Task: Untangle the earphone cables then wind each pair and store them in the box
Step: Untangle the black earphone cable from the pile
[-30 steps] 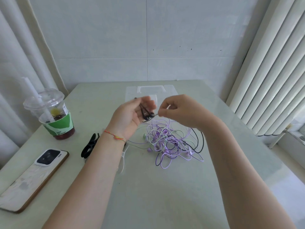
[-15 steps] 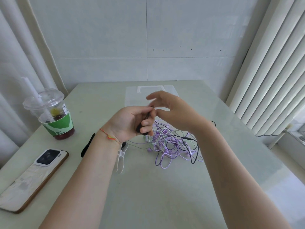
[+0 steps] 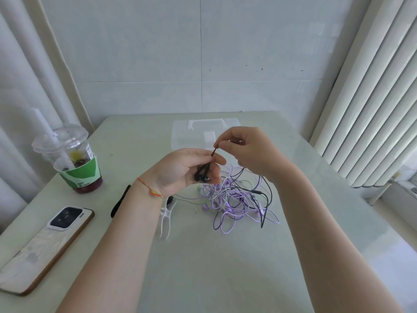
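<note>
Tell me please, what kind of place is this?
Probably a room in a home or small office: a pale table against a tiled wall, vertical blinds at the side, a takeaway drink cup and a phone.

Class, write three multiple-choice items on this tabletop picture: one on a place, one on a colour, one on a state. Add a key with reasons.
1. Where does the phone lie?
A. near left of the table
B. inside the clear box
C. under the cable tangle

2. Which colour are most cables in the tangle?
A. red
B. purple
C. yellow

3. What is the left hand doing?
A. resting flat on the table
B. lifting the drink cup
C. holding black earbuds

Key:
1 A: it lies face down by the near left edge, in front of the drink cup.
2 B: purple loops make up most of the pile.
3 C: the black earbuds sit in its curled fingers, while the right hand pinches their cable.
</note>
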Motion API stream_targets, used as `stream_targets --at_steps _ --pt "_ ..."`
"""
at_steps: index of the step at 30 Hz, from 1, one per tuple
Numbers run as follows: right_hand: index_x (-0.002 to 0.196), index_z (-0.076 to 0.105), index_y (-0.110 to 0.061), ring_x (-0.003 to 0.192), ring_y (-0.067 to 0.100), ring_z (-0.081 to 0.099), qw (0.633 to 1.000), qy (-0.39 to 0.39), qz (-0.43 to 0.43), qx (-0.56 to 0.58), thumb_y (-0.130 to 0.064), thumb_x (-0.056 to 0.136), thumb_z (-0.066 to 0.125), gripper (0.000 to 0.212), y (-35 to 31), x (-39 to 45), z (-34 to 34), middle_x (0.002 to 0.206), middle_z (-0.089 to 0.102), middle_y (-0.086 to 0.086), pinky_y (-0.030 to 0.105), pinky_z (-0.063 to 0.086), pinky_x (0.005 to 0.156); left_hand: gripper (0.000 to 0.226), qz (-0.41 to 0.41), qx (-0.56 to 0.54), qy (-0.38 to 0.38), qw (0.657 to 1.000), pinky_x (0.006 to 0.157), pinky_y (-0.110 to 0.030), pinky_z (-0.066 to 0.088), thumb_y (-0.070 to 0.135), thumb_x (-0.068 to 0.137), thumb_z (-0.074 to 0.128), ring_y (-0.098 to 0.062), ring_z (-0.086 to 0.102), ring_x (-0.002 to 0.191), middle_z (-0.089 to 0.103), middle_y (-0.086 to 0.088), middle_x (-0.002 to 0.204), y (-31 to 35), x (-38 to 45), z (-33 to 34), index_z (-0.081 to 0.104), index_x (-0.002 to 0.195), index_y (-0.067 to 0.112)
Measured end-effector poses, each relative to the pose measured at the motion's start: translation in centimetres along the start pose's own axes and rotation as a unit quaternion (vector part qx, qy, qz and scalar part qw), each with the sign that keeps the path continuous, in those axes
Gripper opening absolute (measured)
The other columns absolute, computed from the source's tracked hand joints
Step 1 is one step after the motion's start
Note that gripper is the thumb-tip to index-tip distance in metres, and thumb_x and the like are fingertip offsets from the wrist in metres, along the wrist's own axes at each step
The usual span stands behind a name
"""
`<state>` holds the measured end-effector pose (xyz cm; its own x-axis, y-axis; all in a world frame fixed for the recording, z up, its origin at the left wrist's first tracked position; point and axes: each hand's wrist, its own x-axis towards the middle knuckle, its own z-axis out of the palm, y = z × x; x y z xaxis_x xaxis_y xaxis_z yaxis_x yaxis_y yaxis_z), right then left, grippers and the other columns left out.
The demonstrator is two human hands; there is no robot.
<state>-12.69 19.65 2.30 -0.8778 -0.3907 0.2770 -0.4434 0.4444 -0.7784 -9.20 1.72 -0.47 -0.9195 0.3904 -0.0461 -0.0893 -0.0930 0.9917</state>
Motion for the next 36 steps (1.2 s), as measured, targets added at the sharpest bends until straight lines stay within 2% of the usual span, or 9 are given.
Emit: stream_targets --at_steps 5,8,12,18,20,23,25,31,36 --pt "0.087 0.074 -0.016 0.045 0.003 0.037 0.998 0.034 -0.012 0.051 -0.017 0.09 0.063 0.011 0.1 0.3 0.2 0.054 0.051 -0.013 0.012 0.031 0.048 0.026 0.01 -0.06 -0.033 0.998 0.085 -0.04 0.057 0.012 0.091 0.045 -0.022 0.069 0.075 0.07 -0.007 0.081 0.4 -0.3 0.6 0.066 0.104 0.001" --pt "0.085 0.074 -0.018 0.05 0.001 0.044 0.996 0.036 -0.003 0.076 -0.015 0.091 0.062 0.013 0.3 0.5 0.5 0.053 0.055 -0.017 0.017 0.037 0.053 0.031 0.033 -0.149 -0.05 0.987 0.079 -0.04 0.059 0.015 0.09 0.044 -0.023 0.072 0.085 0.072 -0.005 0.087 0.9 -0.3 1.2 0.072 0.1 0.009" --pt "0.065 0.061 -0.024 0.042 0.003 0.036 0.999 -0.024 0.028 0.019 0.001 0.085 0.047 0.035 0.4 0.2 1.3 0.04 0.046 -0.014 0.023 0.033 0.05 0.031 0.075 -0.215 -0.013 0.974 0.065 -0.033 0.06 0.018 0.092 0.043 -0.023 0.07 0.1 0.073 -0.003 0.106 1.3 -0.2 1.4 0.069 0.108 0.015" --pt "0.061 0.054 -0.021 0.041 0.011 0.048 0.986 -0.147 0.044 -0.063 -0.014 0.096 0.047 0.037 -0.3 -0.4 1.7 0.043 0.052 -0.01 0.022 0.046 0.05 0.028 0.108 -0.234 0.079 0.963 0.062 -0.026 0.059 0.018 0.102 0.039 -0.024 0.064 0.115 0.067 0.0 0.124 1.2 0.2 0.7 0.062 0.118 0.019" --pt "0.066 0.057 -0.025 0.042 0.011 0.048 0.98 -0.175 0.05 -0.075 -0.014 0.097 0.046 0.034 -0.3 -0.5 1.8 0.048 0.055 -0.01 0.024 0.048 0.054 0.028 0.116 -0.227 0.113 0.96 0.061 -0.026 0.058 0.018 0.104 0.038 -0.024 0.062 0.119 0.066 0.0 0.124 1.0 0.5 0.7 0.062 0.118 0.019" --pt "0.101 0.067 -0.026 0.047 0.014 0.052 0.973 -0.204 0.056 -0.087 -0.018 0.099 0.046 0.022 -0.4 -0.5 2.3 0.065 0.06 -0.004 0.022 0.047 0.054 0.027 0.131 -0.191 0.171 0.958 0.059 -0.022 0.055 0.019 0.104 0.037 -0.02 0.063 0.116 0.067 0.001 0.123 0.7 0.8 0.4 0.06 0.118 0.022" --pt "0.111 0.067 -0.023 0.048 0.016 0.051 0.973 -0.205 0.056 -0.092 -0.023 0.099 0.048 0.023 -0.5 -0.5 2.4 0.068 0.06 -0.001 0.016 0.044 0.048 0.027 0.142 -0.151 0.202 0.957 0.056 -0.019 0.051 0.02 0.104 0.038 -0.016 0.067 0.108 0.068 0.001 0.122 0.6 0.9 0.2 0.06 0.12 0.023" --pt "0.105 0.071 -0.022 0.049 0.011 0.039 0.983 -0.154 0.024 -0.1 -0.028 0.097 0.053 0.021 -1.0 -0.5 2.4 0.055 0.042 -0.005 0.023 0.036 0.052 0.025 0.144 -0.043 0.253 0.956 0.066 -0.028 0.033 0.025 0.104 0.041 -0.01 0.069 0.094 0.072 0.005 0.114 0.0 1.0 0.4 0.064 0.112 0.029" --pt "0.093 0.07 -0.015 0.042 0.007 0.034 0.984 -0.126 -0.004 -0.127 -0.03 0.098 0.053 0.023 -1.4 -0.6 2.5 0.049 0.034 -0.007 0.018 0.026 0.042 0.025 0.149 -0.019 0.263 0.953 0.085 -0.036 0.05 0.019 0.103 0.043 -0.016 0.069 0.101 0.073 0.0 0.109 -0.7 1.4 0.7 0.067 0.108 0.023"
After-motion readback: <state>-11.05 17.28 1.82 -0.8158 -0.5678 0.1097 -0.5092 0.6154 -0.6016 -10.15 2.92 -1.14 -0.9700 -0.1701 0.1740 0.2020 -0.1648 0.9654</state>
